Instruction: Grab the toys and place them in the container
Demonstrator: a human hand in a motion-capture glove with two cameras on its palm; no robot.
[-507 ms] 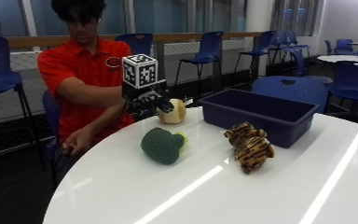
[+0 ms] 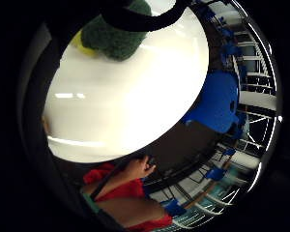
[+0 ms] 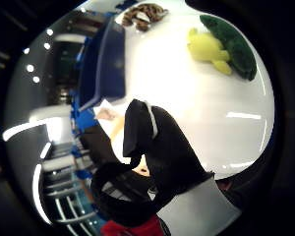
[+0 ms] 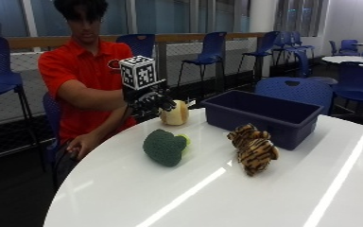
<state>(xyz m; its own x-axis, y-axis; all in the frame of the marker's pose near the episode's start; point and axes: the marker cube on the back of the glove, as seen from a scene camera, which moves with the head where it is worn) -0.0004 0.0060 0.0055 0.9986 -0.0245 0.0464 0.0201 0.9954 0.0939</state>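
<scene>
Gloved right hand (image 4: pixel 149 100) gripping a pale round toy (image 4: pixel 176 113) above the counter (image 4: pixel 307 189), just beside the blue container (image 4: pixel 264 117), green toy (image 4: pixel 164 147) and tiger toy (image 4: pixel 253 148) lying near the container.

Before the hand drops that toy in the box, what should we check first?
1. Toy held: the black-gloved right hand has its grip curled on the round cream plush toy, lifted off the table. Ok.
2. Container open: the dark blue plastic bin has no lid. Ok.
3. Room inside: the part of the bin's inside that shows looks empty; its floor is hidden. Cannot tell.
4. Hand above bin: it is beside the bin, not yet over it. Not ok.
5. Toys left: the green and yellow plush broccoli and the striped plush tiger lie on the white round table. Not ok.
</scene>
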